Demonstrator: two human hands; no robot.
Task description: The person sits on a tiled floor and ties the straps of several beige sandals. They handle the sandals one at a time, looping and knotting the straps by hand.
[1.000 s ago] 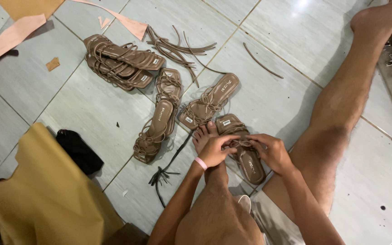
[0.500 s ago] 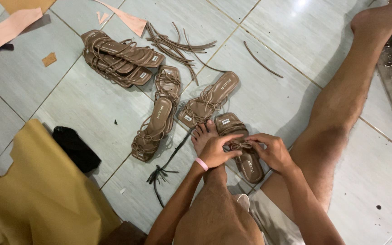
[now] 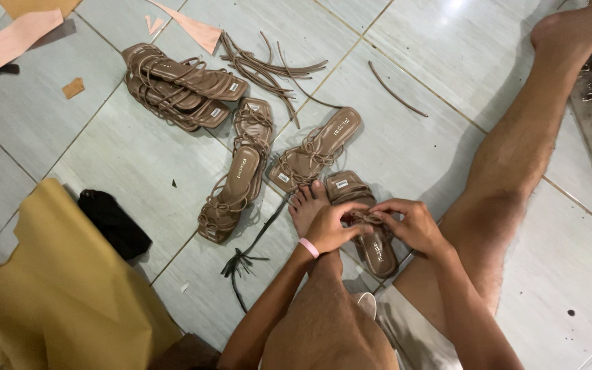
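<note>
I sat on the tiled floor (image 3: 125,171) with both hands low in the centre of the frame. My left hand (image 3: 330,229), a pink band at its wrist, was curled with its fingertips pinched on the thin straps of the brown sandal (image 3: 368,226). My right hand (image 3: 412,223) met it from the right, fingers bent and closed on the same straps. The sandal lay flat on the floor just right of my bare foot (image 3: 307,205), its toe end pointing toward the upper left of the frame.

Just above it lay a single sandal (image 3: 316,149), aslant. To its left two more sandals (image 3: 238,171) overlapped end to end. A stack of sandals (image 3: 179,85) sat in the upper left. Loose brown straps (image 3: 268,65) spread at upper centre. A sheet of mustard material (image 3: 63,288) filled the lower left, with a black cloth (image 3: 114,223) touching its upper edge. Pink offcuts (image 3: 11,41) lay at far upper left.
</note>
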